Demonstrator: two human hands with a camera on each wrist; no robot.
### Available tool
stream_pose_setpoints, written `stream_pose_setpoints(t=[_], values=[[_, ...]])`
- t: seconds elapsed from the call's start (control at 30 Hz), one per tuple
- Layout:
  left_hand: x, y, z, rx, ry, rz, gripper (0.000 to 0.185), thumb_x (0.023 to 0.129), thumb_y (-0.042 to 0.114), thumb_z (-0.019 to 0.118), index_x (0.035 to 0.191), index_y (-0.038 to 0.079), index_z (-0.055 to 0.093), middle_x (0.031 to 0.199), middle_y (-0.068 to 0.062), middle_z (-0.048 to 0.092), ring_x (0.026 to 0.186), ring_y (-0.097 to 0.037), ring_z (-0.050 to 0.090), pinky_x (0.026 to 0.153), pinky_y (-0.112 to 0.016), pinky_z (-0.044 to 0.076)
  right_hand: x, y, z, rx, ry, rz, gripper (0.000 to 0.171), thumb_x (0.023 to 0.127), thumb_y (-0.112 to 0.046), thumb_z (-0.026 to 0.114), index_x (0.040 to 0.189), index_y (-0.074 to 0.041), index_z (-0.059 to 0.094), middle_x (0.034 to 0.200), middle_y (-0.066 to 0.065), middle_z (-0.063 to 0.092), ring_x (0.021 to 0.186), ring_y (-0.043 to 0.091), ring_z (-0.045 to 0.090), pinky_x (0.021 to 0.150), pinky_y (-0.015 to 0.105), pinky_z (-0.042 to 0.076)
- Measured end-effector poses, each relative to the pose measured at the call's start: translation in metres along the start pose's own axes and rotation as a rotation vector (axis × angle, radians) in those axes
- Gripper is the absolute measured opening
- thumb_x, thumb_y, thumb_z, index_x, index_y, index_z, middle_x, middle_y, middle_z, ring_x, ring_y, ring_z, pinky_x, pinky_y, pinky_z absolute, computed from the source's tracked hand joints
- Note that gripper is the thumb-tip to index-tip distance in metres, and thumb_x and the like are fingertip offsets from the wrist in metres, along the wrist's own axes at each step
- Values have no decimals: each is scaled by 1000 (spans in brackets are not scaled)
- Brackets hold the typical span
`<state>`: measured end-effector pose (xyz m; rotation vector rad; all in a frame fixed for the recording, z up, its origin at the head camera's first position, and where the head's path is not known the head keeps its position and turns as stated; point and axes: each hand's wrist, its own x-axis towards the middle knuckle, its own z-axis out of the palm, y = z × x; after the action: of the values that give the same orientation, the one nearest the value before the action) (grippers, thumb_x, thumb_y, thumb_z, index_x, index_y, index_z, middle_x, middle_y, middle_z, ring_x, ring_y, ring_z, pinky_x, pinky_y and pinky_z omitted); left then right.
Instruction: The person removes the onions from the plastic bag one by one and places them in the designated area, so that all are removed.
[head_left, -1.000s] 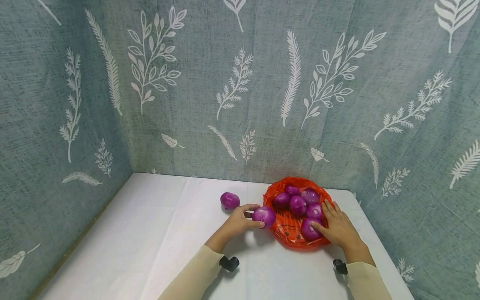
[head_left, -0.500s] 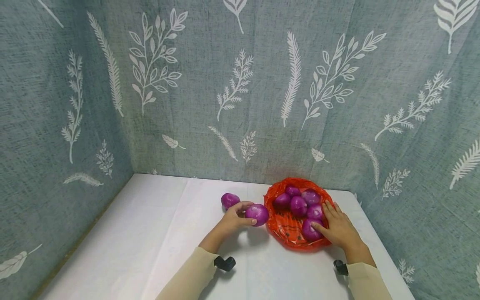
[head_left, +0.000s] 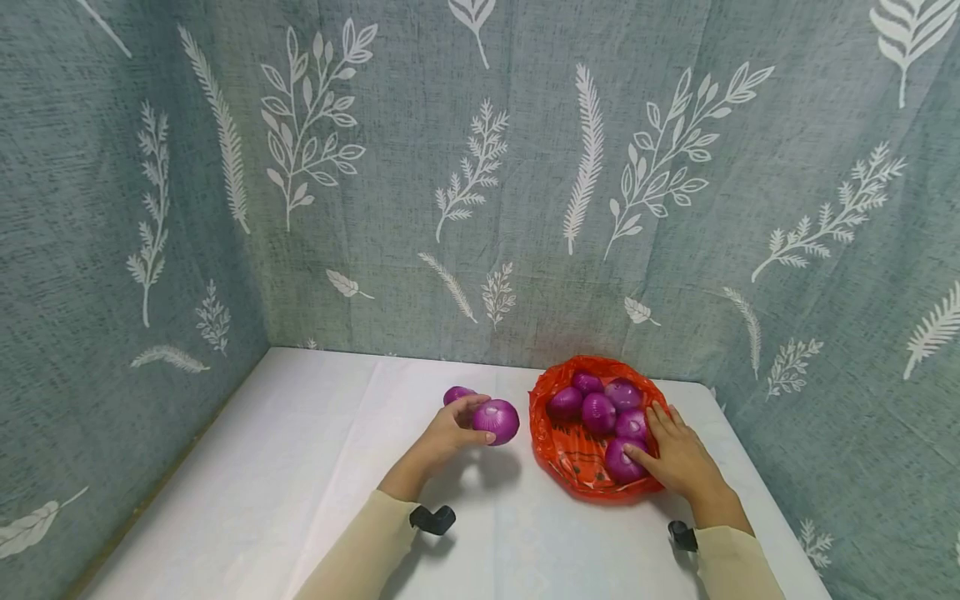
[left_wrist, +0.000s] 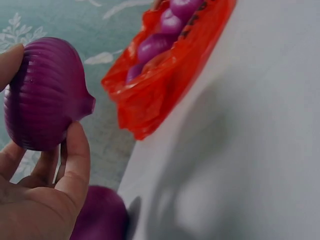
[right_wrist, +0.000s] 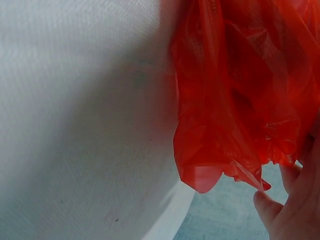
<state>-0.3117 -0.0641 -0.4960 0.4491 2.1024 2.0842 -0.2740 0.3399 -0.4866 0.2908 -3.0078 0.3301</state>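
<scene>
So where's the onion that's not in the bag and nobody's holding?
In the head view, that loose onion sits on the white table, just behind the left hand, left of the red bag.

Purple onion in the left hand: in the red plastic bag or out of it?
Out. The left hand holds the purple onion above the white table, left of the red plastic bag.

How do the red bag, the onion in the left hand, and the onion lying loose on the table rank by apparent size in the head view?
1. Red bag, clearly largest.
2. Held onion in the left hand.
3. Loose onion; it is partly hidden by the hand and farther off, so its true size is unsure.
</scene>
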Motion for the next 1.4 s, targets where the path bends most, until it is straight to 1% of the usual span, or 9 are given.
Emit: stream_pose_setpoints(t=[0.2,0.37,0.5,0.6,0.8,0.93,1.03,1.23,1.4], values=[[-3,5,-14,-78,16,-21,68,74,-1,81,136,2,52,127,-16,55,116,-31,54,97,-41,47,0,1,1,-5,-6,6,102,87,-71,48,149,7,26,154,28,21,141,47,10,109,65,16],[-6,10,-27,-64,58,-33,64,75,3,82,133,3,54,127,-16,56,115,-30,54,95,-39,49,1,1,0,-4,-9,8,102,87,-71,49,149,8,25,153,29,21,141,48,10,109,65,15],[-8,12,-38,-62,63,-26,63,76,7,83,132,4,55,127,-16,56,113,-30,54,93,-38,50,1,1,1,-1,-14,11,102,87,-71,49,149,7,25,154,29,21,141,48,9,109,65,15],[-10,12,-46,-70,65,-17,63,77,7,82,133,3,54,129,-17,54,114,-30,54,93,-37,50,2,2,2,1,-16,12,102,87,-71,49,150,6,24,154,28,20,142,47,9,109,66,15],[-12,13,-59,-78,99,-26,60,80,3,78,134,3,52,130,-17,52,115,-30,53,94,-36,49,2,1,4,6,-12,10,103,87,-72,48,150,7,25,154,28,20,142,47,9,109,66,15],[-13,13,-68,-93,117,-31,62,83,4,74,138,2,48,134,-19,48,119,-31,50,95,-34,48,2,0,3,10,-15,14,103,87,-72,49,149,7,25,154,29,20,141,48,9,109,66,15],[-13,14,-73,-140,139,-48,66,85,2,71,143,1,42,137,-21,44,122,-32,48,93,-33,49,1,0,2,14,-16,14,103,87,-71,49,149,7,25,154,29,20,141,48,9,109,65,15],[-11,12,-80,-279,202,-109,71,86,-6,67,148,1,34,144,-22,38,124,-32,46,90,-32,51,1,-2,2,17,-26,24,103,87,-72,47,149,7,25,154,29,20,141,48,8,109,65,14],[-9,8,-85,-361,216,-122,74,85,-12,65,149,1,31,146,-23,34,127,-34,43,90,-33,52,0,-2,1,26,-24,27,103,87,-71,48,149,7,25,154,29,20,141,48,9,109,66,14]])
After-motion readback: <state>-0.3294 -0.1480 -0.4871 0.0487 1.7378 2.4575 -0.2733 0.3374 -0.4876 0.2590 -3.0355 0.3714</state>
